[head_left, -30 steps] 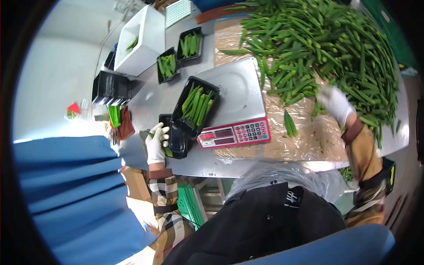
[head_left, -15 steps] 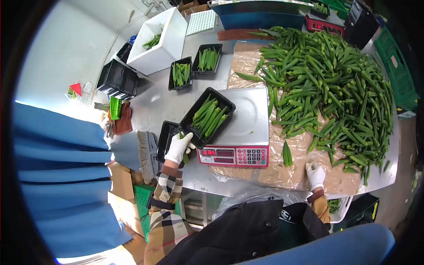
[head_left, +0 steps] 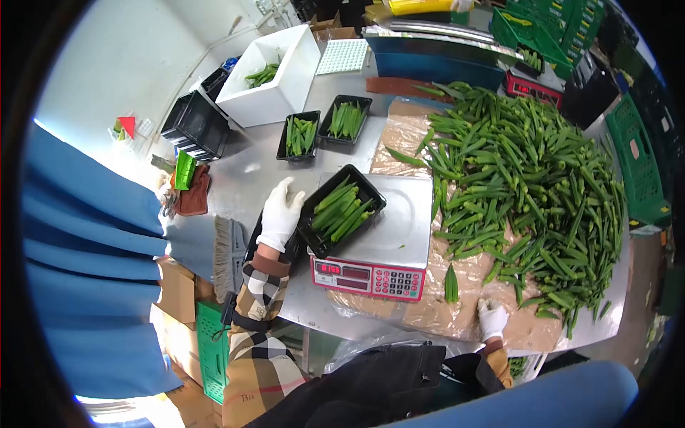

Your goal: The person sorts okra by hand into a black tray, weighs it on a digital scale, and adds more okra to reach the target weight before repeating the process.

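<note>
My left hand (head_left: 280, 212), in a white glove, is beside the left edge of a black tray (head_left: 380, 207) on the scale. Its fingers are apart and nothing is in them. Okra pods (head_left: 342, 212) lie in that tray, which sits askew on the metal pan of the red-fronted scale (head_left: 367, 278). Red digits are lit on the scale's display. Partly hidden behind my left wrist is another black tray (head_left: 291, 251). My right hand (head_left: 491, 318), also gloved, rests with curled fingers on the plastic-covered cardboard (head_left: 467, 314), near a loose okra pod (head_left: 451, 284).
A large okra heap (head_left: 528, 192) covers the right side. Two filled black trays (head_left: 301, 135) stand behind the scale, near a white foam box (head_left: 275, 96). At left are stacked black trays (head_left: 193, 127) and a brush (head_left: 228, 253). A green crate (head_left: 637, 160) stands far right.
My left hand has moved up from the tray's lower corner and opened; the okra it held is no longer in it. The view has shifted slightly. My right hand stays curled on the cardboard.
</note>
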Available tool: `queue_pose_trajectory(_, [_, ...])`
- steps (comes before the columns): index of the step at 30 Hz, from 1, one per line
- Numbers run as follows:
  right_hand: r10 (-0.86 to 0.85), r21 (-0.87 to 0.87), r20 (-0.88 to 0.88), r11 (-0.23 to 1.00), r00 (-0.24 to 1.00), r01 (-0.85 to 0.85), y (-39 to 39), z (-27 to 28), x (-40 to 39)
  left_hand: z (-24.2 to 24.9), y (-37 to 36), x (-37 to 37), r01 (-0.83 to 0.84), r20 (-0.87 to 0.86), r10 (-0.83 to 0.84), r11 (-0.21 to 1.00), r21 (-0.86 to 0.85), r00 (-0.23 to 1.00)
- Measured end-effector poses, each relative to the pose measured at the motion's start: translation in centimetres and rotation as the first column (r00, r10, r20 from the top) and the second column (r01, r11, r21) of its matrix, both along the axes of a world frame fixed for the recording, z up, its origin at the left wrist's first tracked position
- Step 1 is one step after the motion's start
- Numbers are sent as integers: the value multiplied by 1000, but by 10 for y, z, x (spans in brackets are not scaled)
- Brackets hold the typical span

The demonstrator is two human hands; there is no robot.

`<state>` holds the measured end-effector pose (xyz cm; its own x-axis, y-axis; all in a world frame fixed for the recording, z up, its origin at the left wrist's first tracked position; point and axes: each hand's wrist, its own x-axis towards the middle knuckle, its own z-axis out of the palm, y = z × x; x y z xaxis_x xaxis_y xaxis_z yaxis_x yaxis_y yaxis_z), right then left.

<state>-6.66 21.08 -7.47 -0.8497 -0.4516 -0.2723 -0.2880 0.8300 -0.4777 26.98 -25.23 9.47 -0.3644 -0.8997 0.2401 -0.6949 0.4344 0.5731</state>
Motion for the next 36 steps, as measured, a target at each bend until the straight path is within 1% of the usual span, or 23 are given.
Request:
queue_pose_trajectory(1, [7, -15, -22, 1000, 1000, -8, -1, 0, 1, -11, -3, 11, -58, 149, 73, 993, -102, 986])
queue_pose_trajectory(3, [13, -11, -70, 1000, 997, -14, 1, 0, 2, -1, 17, 16, -148, 408, 121, 988, 36, 905])
queue_pose_trajectory(4, [13, -12, -90, 1000, 996, -14, 1, -2, 2, 7, 24, 12, -279, 313, 131, 825, 492, 941])
queue_pose_trajectory(5, [13, -4, -95, 1000, 995, -13, 1, -3, 2, 19, 38, 4, -230, 137, 192, 638, 735, 972])
queue_pose_trajectory(6, [9, 1, -99, 1000, 995, -9, 0, -2, 2, -49, 28, 31, -119, -57, 218, 713, 691, 974])
queue_pose_trajectory(8, [7, -9, -89, 1000, 996, -7, -3, 2, 3, -86, 13, 37, -23, -277, 284, 734, 679, 918])
queue_pose_trajectory(10, [-7, -23, -81, 1000, 997, 5, 0, -5, 3, -44, 16, 3, 22, -350, 395, 636, 771, 849])
queue_pose_trajectory(13, [-12, -7, -55, 1000, 998, 12, -5, 3, 1, -41, -30, -38, 81, -426, 360, 678, 730, 830])
queue_pose_trajectory(15, [-8, 12, -69, 1000, 998, 9, -6, 4, 1, -44, -67, -72, 118, -510, 407, 683, 721, 758])
queue_pose_trajectory(17, [-13, 12, -75, 1000, 997, 14, -5, 0, 1, -85, -128, -96, 51, -520, 450, 719, 693, 726])
queue_pose_trajectory(18, [-21, 5, -74, 1000, 997, 21, -5, -2, 0, -84, -145, -111, 12, -501, 484, 711, 704, 717])
queue_pose_trajectory(19, [-30, -1, -71, 1000, 997, 30, -4, -4, 1, -85, -158, -125, 20, -521, 533, 687, 726, 667])
queue_pose_trajectory(21, [-35, 7, -83, 999, 996, 36, -5, 1, 3, -99, -186, -137, 128, -598, 512, 684, 718, 616])
queue_pose_trajectory(25, [-41, 28, -117, 999, 992, 44, -7, 4, 4, -98, -206, -130, 161, -478, 582, 511, 844, 657])
queue_pose_trajectory(26, [-21, 27, -129, 999, 991, 24, -6, 2, 4, -89, -191, -125, 20, -440, 549, 610, 792, 710])
queue_pose_trajectory(28, [-20, -7, -145, 1000, 989, 20, -3, -10, 3, -77, -176, -93, 102, -467, 318, 730, 676, 825])
queue_pose_trajectory(29, [40, 122, -126, 992, 991, -24, -3, -7, 1, -65, -159, -75, 97, -449, 238, 790, 606, 862])
queue_pose_trajectory(30, [62, 127, -111, 991, 992, -48, -2, -7, 0, -58, -138, -51, 145, -445, 86, 876, 461, 892])
queue_pose_trajectory(31, [49, 211, -72, 977, 996, -33, -14, 14, 1, -51, -118, -33, 111, -402, 62, 913, 393, 914])
queue_pose_trajectory(32, [7, -33, -74, 999, 997, -9, -21, 33, 4, -68, -114, 2, 107, -386, 16, 950, 294, 923])
queue_pose_trajectory(33, [5, -99, -33, 995, 999, -8, -25, 40, 7, -65, -83, 22, 55, -393, 36, 974, 218, 919])
queue_pose_trajectory(35, [41, -156, -3, 987, 999, -41, -43, 56, 18, -57, -28, 64, -61, -36, 64, 995, 81, 997])
queue_pose_trajectory(36, [87, -176, 14, 981, 996, -83, -55, 65, 24, -61, -1, 79, -80, 13, 80, 996, 40, 997])
